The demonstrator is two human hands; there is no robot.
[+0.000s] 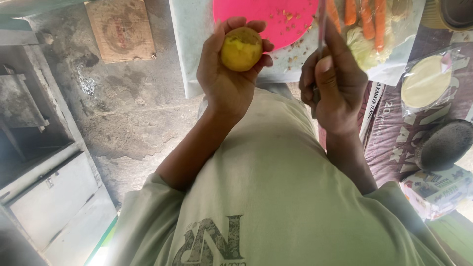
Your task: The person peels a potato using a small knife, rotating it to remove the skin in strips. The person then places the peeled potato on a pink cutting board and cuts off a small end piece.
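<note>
My left hand is raised palm up and grips a partly peeled potato, its flesh yellow with brown skin left at the top. To its right, my right hand is closed around a thin metal knife whose blade points up, away from me. The two hands are apart, and the blade does not touch the potato. Beyond them lies a pink round cutting board strewn with bits of peel.
The pink board rests on a white slab. Carrots and cabbage lie in clear plastic at the upper right. A dark stone bowl, a bagged pale disc and boxes sit at right. Left: wooden board, grey metal cabinet, concrete floor.
</note>
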